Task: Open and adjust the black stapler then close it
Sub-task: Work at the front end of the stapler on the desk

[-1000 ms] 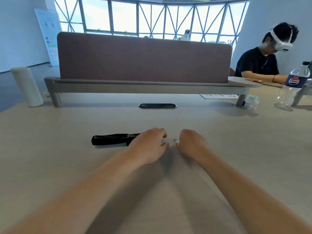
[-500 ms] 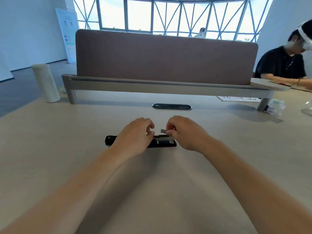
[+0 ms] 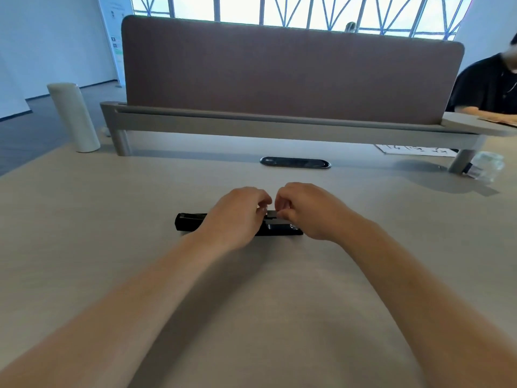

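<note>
The black stapler (image 3: pixel 190 222) lies flat and lengthwise on the pale desk, its left end and right end (image 3: pixel 282 229) showing; my hands hide its middle. My left hand (image 3: pixel 235 217) hovers over the stapler's middle with fingers curled. Its thumb and forefinger meet a small silver strip (image 3: pixel 270 213). My right hand (image 3: pixel 306 211) pinches the same strip from the right, just above the stapler's metal channel. I cannot tell whether the strip touches the stapler.
A brown divider screen (image 3: pixel 291 71) on a grey rail crosses the desk behind. A black cable port (image 3: pixel 295 162) lies beyond my hands. A white cylinder (image 3: pixel 74 117) stands far left. A clear bottle (image 3: pixel 488 166), papers (image 3: pixel 414 149) and another person (image 3: pixel 486 88) are far right.
My hands moved from beside the stapler to over its middle. The right hand brought a silver strip down close to the stapler, and the left fingers closed in on it.
</note>
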Action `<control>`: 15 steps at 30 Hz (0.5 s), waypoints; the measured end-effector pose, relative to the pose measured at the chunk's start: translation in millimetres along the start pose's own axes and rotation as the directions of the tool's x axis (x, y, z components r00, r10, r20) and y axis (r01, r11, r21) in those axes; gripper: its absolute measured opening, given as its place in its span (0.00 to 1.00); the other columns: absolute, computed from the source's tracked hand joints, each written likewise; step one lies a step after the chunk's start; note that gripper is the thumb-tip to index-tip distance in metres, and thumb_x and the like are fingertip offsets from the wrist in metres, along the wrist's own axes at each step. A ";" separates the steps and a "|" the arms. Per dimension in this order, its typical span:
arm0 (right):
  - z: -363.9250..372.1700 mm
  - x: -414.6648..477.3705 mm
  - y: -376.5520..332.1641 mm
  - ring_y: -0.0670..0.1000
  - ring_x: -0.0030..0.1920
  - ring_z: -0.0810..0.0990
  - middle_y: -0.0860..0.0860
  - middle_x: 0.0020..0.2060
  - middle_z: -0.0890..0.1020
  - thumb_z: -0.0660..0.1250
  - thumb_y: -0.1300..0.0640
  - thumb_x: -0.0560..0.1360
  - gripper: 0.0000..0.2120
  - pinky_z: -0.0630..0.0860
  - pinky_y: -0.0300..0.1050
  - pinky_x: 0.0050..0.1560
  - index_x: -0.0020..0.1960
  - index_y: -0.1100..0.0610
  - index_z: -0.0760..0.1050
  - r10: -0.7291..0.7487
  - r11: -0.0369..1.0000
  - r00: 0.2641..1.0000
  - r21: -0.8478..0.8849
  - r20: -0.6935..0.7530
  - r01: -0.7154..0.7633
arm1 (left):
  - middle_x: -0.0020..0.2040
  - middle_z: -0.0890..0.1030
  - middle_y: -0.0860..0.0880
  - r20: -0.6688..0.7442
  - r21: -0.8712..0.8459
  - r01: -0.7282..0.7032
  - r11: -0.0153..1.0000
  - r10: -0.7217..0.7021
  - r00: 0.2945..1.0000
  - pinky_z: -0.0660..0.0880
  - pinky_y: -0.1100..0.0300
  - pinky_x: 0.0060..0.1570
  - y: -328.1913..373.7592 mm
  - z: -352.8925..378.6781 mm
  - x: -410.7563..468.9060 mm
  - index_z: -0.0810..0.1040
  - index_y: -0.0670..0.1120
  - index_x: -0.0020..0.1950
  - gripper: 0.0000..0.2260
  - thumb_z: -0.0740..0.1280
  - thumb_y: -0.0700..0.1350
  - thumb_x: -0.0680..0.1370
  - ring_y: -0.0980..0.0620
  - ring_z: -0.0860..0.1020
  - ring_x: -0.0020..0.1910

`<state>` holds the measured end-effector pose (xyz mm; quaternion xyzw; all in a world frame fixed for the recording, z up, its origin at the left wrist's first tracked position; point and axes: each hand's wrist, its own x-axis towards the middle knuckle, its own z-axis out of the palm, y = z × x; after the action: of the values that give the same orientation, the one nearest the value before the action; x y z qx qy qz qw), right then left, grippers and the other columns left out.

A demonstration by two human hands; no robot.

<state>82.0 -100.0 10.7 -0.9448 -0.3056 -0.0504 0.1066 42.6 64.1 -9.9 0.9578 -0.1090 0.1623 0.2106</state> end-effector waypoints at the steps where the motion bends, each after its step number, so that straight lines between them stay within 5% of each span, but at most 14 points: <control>1: -0.3 -0.5 0.9 0.54 0.49 0.77 0.50 0.49 0.79 0.66 0.52 0.77 0.04 0.75 0.53 0.51 0.50 0.51 0.77 0.000 1.000 1.000 0.002 0.007 0.000 | 0.56 0.82 0.48 -0.006 0.010 -0.010 1.000 0.010 1.000 0.73 0.56 0.51 -0.2 1.4 -0.6 0.79 0.47 0.61 0.13 0.59 0.42 0.80 0.48 0.78 0.54; 15: -3.6 -6.8 2.9 0.52 0.49 0.77 0.47 0.46 0.77 0.66 0.52 0.77 0.05 0.76 0.53 0.52 0.49 0.52 0.78 0.007 1.000 1.000 0.018 0.000 -0.007 | 0.53 0.81 0.51 -0.016 0.009 -0.055 0.998 0.056 0.998 0.75 0.56 0.50 2.6 2.6 -5.7 0.80 0.48 0.59 0.12 0.61 0.43 0.79 0.51 0.78 0.51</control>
<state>78.1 -106.9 12.5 -0.9448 -0.3029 -0.0474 0.1152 37.4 61.4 -13.3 0.9539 -0.1331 0.1766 0.2027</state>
